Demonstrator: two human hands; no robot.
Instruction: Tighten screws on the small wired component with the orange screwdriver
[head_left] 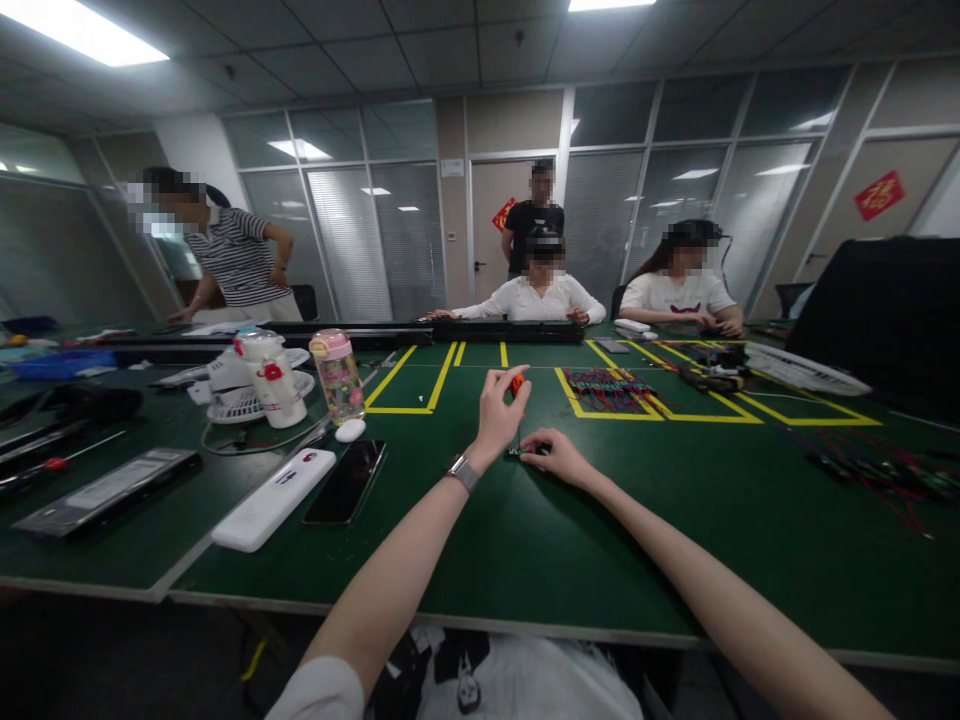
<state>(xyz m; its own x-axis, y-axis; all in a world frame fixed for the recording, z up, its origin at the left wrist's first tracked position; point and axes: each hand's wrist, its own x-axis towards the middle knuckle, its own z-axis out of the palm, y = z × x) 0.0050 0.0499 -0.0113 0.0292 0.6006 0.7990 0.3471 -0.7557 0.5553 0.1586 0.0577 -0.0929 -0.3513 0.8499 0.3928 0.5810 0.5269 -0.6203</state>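
Observation:
My left hand (501, 408) is raised above the green table (570, 540), its fingers closed on the red handle of a small screwdriver (517, 385) that stands upright. The screwdriver's tip points down at a small dark part (519, 452) lying on the table. My right hand (559, 457) rests flat on the table and pins that small part with its fingertips. A watch sits on my left wrist.
A black phone (346, 480), a white box (274, 498) and a pink-lidded bottle (337, 375) lie to the left. A bundle of coloured wires (609, 388) sits inside yellow tape lines. More wires (877, 470) lie at the right. Three people sit or stand across the table, one more at far left.

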